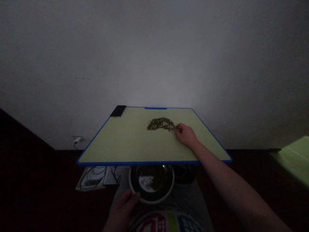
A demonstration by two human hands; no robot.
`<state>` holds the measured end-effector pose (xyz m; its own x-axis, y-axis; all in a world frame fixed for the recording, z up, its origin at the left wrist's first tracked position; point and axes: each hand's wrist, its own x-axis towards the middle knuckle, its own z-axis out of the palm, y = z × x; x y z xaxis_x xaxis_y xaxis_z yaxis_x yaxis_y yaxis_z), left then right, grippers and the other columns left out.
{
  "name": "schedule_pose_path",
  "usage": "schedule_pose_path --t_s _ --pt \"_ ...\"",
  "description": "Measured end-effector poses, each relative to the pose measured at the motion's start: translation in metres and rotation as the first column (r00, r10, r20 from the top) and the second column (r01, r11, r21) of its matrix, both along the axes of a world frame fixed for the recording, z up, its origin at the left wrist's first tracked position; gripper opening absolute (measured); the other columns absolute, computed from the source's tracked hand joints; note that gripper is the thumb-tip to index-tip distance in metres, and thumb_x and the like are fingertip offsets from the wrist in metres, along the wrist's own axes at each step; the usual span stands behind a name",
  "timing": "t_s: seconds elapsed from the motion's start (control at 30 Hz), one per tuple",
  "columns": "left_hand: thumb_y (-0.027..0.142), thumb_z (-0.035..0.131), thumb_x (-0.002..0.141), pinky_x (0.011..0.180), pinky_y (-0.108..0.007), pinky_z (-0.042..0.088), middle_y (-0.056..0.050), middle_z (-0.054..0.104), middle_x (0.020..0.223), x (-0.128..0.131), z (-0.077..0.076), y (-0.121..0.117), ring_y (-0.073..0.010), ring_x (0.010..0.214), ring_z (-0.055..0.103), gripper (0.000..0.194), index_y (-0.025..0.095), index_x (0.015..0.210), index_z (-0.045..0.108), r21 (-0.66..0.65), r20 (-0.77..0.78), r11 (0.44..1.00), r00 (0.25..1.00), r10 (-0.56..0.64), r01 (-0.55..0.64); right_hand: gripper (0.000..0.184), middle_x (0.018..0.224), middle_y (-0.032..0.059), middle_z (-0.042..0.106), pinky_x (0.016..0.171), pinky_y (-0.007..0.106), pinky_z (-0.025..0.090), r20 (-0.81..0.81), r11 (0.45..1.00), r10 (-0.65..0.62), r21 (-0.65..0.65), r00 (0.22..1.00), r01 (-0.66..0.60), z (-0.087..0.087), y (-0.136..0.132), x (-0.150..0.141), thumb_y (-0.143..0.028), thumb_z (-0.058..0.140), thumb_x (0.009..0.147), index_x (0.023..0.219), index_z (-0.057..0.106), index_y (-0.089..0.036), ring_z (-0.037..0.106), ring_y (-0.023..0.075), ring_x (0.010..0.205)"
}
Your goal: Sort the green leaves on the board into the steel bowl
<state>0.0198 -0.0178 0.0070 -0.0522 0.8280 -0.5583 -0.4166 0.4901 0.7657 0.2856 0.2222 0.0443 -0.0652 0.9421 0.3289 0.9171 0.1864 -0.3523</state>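
Note:
A loose pile of small green and brown beans or seeds point(161, 123) lies on the pale tabletop point(125, 141). At its right end is my right hand point(185, 133), fingers pinched around something small and shiny that I cannot make out clearly. Below the table's front edge, a round metal bowl point(172, 187) rests over my lap. My left hand point(125, 203) grips its near-left rim, thumb on top. More of the dark greenish beans point(156, 183) sit in the bowl's right half, beside a bright reflection on its bottom.
A black flat phone-like slab point(118, 111) lies at the table's back left corner. Blue edging point(140, 163) runs round the table, which stands against a wall. Under it, at left, are cables in a white tray point(93, 177). A dark round container point(185, 174) sits right of the bowl.

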Motion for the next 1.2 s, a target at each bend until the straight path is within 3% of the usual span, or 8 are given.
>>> schedule_pose_path --t_s 0.2,0.43,0.6,0.93,1.2 --pt "0.040 0.077 0.059 0.086 -0.044 0.054 -0.010 0.081 0.087 0.001 0.003 0.000 -0.0355 0.096 0.071 0.033 0.018 0.084 0.075 0.005 -0.058 1.000 0.998 0.002 -0.001 0.024 0.081 0.0055 0.070 0.064 0.027 0.038 0.013 0.999 -0.034 0.002 0.999 0.034 -0.001 0.001 -0.001 -0.029 0.054 0.085 0.103 0.065 -0.020 0.060 0.0182 0.070" --pt "0.035 0.079 0.060 0.087 -0.042 0.054 -0.008 0.081 0.082 0.001 -0.002 -0.002 -0.0320 0.093 0.072 0.027 0.019 0.081 0.072 0.000 0.100 1.000 0.995 0.025 -0.025 0.021 0.082 0.0062 0.071 0.065 0.027 0.039 0.016 0.998 -0.066 0.018 0.998 0.066 -0.003 0.003 0.002 -0.028 0.054 0.084 0.101 0.065 -0.020 0.061 0.0193 0.073" --pt "0.035 0.079 0.061 0.086 -0.041 0.054 -0.007 0.081 0.081 0.001 -0.007 -0.001 -0.0323 0.093 0.072 0.025 0.019 0.078 0.070 0.014 0.095 1.000 0.995 -0.004 0.003 0.022 0.082 0.0065 0.071 0.064 0.028 0.039 0.010 0.997 -0.078 0.014 0.997 0.078 -0.005 0.006 0.003 -0.030 0.054 0.085 0.102 0.064 -0.020 0.061 0.0196 0.072" --pt "0.033 0.078 0.064 0.087 -0.042 0.054 -0.008 0.081 0.085 -0.001 -0.008 0.000 -0.0314 0.090 0.074 0.027 0.019 0.086 0.073 -0.032 0.100 0.999 0.995 0.030 -0.027 0.022 0.084 0.0059 0.071 0.066 0.027 0.040 -0.010 1.000 -0.019 0.000 1.000 0.019 -0.003 0.005 0.002 -0.029 0.055 0.085 0.102 0.065 -0.020 0.062 0.0186 0.073" --pt "0.035 0.079 0.060 0.088 -0.043 0.053 -0.008 0.081 0.084 0.000 -0.004 0.000 -0.0332 0.096 0.072 0.030 0.019 0.084 0.074 0.011 0.064 1.000 0.998 0.011 -0.012 0.023 0.084 0.0053 0.072 0.066 0.027 0.040 -0.004 1.000 -0.004 -0.003 1.000 0.004 -0.003 0.005 0.000 -0.030 0.055 0.086 0.104 0.064 -0.021 0.062 0.0187 0.073"
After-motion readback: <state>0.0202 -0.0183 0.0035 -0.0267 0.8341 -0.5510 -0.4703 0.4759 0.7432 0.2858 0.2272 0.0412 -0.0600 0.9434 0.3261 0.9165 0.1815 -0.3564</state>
